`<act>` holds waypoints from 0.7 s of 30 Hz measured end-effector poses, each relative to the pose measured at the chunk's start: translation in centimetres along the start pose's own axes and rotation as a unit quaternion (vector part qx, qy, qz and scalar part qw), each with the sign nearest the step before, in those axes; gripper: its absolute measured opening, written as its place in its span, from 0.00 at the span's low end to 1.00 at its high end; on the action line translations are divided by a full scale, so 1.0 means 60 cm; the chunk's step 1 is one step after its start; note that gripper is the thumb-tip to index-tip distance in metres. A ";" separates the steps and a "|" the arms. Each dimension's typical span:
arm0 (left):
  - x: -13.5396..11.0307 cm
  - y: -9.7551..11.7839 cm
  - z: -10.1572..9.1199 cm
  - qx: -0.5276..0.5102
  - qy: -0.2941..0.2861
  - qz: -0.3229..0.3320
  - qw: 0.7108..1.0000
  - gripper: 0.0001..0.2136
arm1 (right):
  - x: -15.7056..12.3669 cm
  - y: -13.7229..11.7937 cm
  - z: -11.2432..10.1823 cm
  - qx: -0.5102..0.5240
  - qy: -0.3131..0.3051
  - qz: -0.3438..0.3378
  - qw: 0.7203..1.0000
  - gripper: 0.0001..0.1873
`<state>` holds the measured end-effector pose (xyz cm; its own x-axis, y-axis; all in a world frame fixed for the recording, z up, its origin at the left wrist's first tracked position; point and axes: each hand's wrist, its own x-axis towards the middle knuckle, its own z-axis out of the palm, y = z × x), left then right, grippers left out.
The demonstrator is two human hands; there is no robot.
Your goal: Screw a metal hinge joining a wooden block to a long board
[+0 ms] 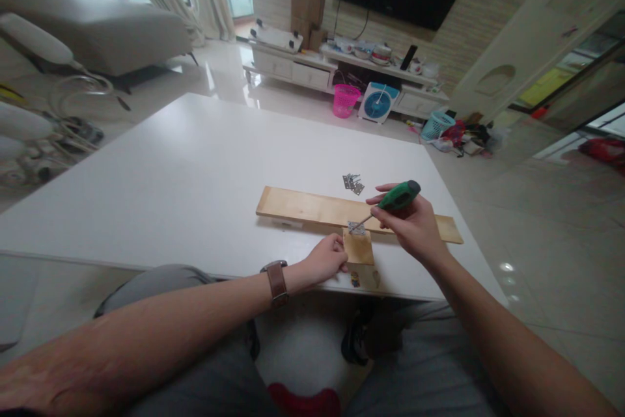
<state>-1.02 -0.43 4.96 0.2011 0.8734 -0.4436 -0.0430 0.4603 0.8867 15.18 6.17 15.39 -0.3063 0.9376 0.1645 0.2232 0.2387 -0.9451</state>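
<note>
In my right hand (410,225) is a screwdriver (399,196) with a green and black handle, tilted so its shaft points down to the left. Its tip meets a small metal hinge (357,228) lying where a wooden block (359,248) and a long wooden board (312,206) come together. The fingers of my left hand (328,257) are curled against the block's left side. Stickers show on the block's near face. Beyond the board lies a little pile of metal hinges and screws (352,183).
All this rests on a large white table (161,170), the block near its front edge. Across the floor, a low white cabinet (312,75) carries dishes and boxes. A pink basket (346,100) and a blue fan (377,103) stand before it. A sofa (122,30) is at back left.
</note>
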 end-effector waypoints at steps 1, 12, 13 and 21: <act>0.001 0.000 0.000 0.002 0.000 -0.001 1.000 0.12 | 0.001 0.000 -0.001 0.009 -0.004 -0.003 1.000 0.24; -0.001 0.003 0.002 -0.012 0.002 -0.004 1.000 0.12 | 0.005 0.006 -0.002 -0.034 -0.013 -0.042 0.998 0.23; -0.002 0.004 0.002 -0.009 0.003 -0.004 1.000 0.12 | 0.005 0.006 -0.001 -0.061 0.002 -0.050 0.997 0.22; -0.004 0.005 0.001 -0.002 0.003 0.001 1.000 0.12 | 0.004 0.001 0.007 -0.056 0.021 -0.029 0.998 0.24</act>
<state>-1.03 -0.50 5.32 0.1954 0.8750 -0.4429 -0.0463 0.4594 0.8870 14.73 6.32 15.23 -0.2828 0.9307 0.2320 0.3088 0.3173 -0.8966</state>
